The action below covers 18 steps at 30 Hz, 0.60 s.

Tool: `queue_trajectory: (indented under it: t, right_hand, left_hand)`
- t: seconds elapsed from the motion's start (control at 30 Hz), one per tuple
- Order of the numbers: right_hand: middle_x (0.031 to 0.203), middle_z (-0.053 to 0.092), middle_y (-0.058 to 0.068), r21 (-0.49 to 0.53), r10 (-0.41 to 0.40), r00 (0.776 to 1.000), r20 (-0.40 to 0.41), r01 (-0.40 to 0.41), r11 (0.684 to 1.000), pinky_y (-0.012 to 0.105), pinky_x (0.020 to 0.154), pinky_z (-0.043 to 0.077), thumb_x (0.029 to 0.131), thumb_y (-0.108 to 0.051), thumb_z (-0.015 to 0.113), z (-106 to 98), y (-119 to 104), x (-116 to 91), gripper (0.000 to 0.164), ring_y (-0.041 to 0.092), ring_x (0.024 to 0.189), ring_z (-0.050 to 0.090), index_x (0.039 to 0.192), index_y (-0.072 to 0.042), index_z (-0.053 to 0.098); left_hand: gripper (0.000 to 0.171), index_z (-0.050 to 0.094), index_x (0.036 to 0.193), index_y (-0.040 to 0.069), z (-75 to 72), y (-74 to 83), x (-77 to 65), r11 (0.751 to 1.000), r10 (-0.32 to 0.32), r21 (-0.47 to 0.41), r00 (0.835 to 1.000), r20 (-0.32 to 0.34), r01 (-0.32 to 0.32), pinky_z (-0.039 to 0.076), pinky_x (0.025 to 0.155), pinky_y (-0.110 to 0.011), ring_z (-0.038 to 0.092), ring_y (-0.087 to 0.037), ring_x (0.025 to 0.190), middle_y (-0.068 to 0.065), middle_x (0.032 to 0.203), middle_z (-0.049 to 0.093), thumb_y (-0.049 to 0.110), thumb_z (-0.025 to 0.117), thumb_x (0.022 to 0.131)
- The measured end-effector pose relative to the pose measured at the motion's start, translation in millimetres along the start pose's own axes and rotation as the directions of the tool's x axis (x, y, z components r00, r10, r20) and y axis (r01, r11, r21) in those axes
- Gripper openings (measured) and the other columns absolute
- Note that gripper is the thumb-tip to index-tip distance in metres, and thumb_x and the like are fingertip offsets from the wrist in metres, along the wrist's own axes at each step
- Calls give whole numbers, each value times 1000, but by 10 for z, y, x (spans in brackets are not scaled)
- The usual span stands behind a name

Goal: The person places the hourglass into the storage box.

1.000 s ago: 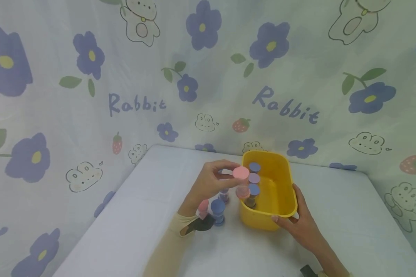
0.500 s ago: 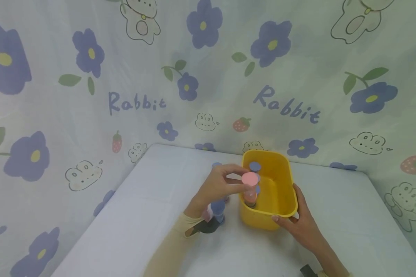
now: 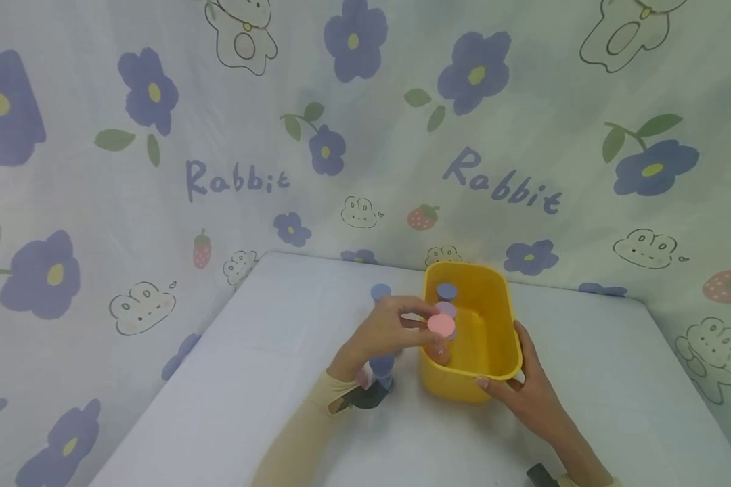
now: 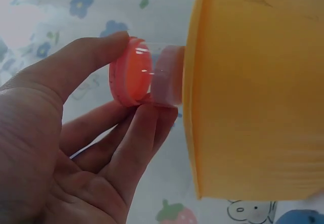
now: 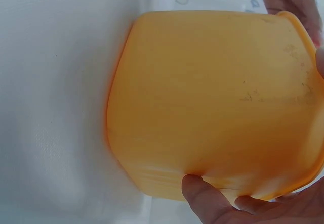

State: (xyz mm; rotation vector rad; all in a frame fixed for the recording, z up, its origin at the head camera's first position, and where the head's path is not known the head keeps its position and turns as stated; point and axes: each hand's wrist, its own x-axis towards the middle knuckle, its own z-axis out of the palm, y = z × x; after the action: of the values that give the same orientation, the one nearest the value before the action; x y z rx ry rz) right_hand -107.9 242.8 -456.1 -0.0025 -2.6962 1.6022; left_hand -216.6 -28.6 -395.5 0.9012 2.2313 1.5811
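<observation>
My left hand [image 3: 386,331] pinches a pink-capped sand timer [image 3: 441,326] by its cap, over the left side of a yellow plastic bin [image 3: 514,338]. In the left wrist view, thumb and fingertips hold the pink cap [image 4: 121,77] from both sides. Its lower end is at the bin's rim, and a pale lilac cap [image 4: 168,75] shows beside the rim. Blue-capped [image 3: 447,291] and lilac-capped timers [image 3: 445,310] stand in a row inside the bin. My right hand [image 3: 533,392] grips the bin's near right corner, thumb over the rim and fingers along the outer wall [image 5: 212,97].
Left of the bin, more timers stand on the white table [image 3: 268,338]: a blue one [image 3: 382,368] by my left wrist, another blue cap [image 3: 380,292] behind the hand, and a partly hidden pinkish one [image 3: 363,377]. A patterned curtain [image 3: 365,135] hangs behind.
My left hand has carried the pink timer right and down, from the bin's left rim to inside its left side. The right hand keeps its grip on the bin.
</observation>
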Motion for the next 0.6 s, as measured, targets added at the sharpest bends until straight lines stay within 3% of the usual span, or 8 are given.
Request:
queue_trajectory:
  t: [0.2,0.43,0.6]
  right_hand:
    - [174,10,13,2,17,1000,4,-17,1000,51,109,44,92,-41,78,-8,-6,2,115,39,150,33,165,-37,-11]
    - [174,10,13,4,22,1000,3,-22,1000,51,110,45,91,-42,78,-13,-15,6,115,39,150,33,165,-37,-10]
    - [174,10,13,13,16,1000,1,-16,1000,50,109,45,92,-40,78,-5,-7,-2,114,39,150,33,165,-35,-10]
  left_hand:
    - [35,77,114,32,37,-40,27,998,-35,52,999,28,33,59,102,-35,67,-6,113,17,117,74,39,86,81]
    - [34,78,114,22,88,-61,63,990,69,121,995,71,-77,58,98,-23,68,-6,100,13,109,76,29,86,83]
    - [34,77,116,17,108,-63,75,968,90,225,991,101,-111,57,97,-18,66,-8,98,10,108,75,29,86,84]
